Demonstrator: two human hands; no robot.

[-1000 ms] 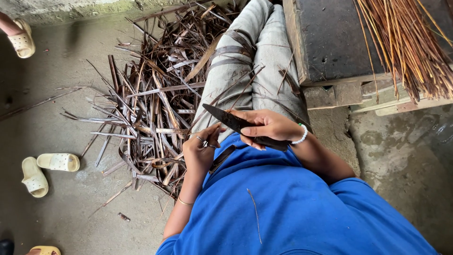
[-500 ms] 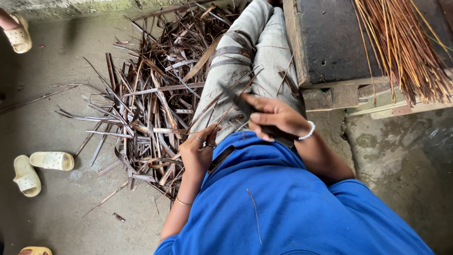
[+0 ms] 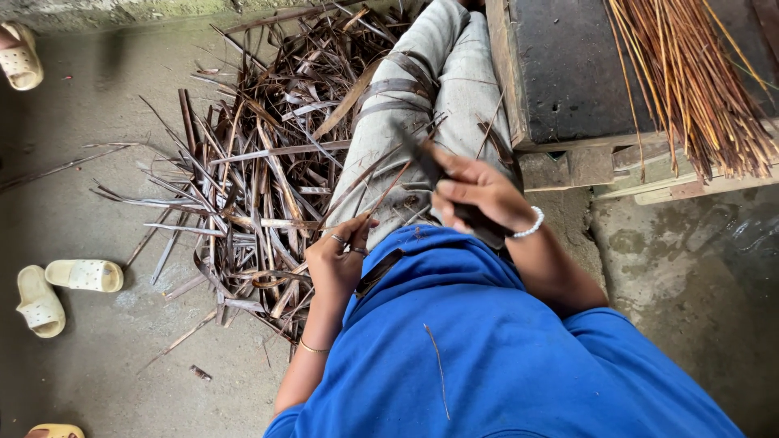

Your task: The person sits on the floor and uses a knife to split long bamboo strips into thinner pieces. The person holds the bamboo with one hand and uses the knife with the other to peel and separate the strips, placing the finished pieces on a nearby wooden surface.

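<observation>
Far left: pale sandals (image 3: pixel 57 285) lie as a pair on the grey floor (image 3: pixel 89 365) at lower left; another sandal (image 3: pixel 21 55) sits in the upper left corner. All sit a little further left than half a second ago.
Centre left: a heap of dark stripped leaf pieces (image 3: pixel 243 178) spreads over the floor, touching the person's grey trouser legs (image 3: pixel 422 105).
Left hand: the left hand (image 3: pixel 337 259), with rings and a thin bangle, pinches the near end of a thin leaf rib (image 3: pixel 381 188) between closed fingertips. It sits lower in the frame than before.
Thin leaf rib: slants up and right from the left hand across the lap, at mid frame.
Right hand: the right hand (image 3: pixel 479 195), with a white bead bracelet, is curled shut around a dark knife (image 3: pixel 426 158). One second ago the blade lay level between both hands; now it points up and left.
Right: a dark wooden platform (image 3: pixel 568 73) carries a bundle of reddish-brown cleaned ribs (image 3: pixel 690 73) at upper right.
</observation>
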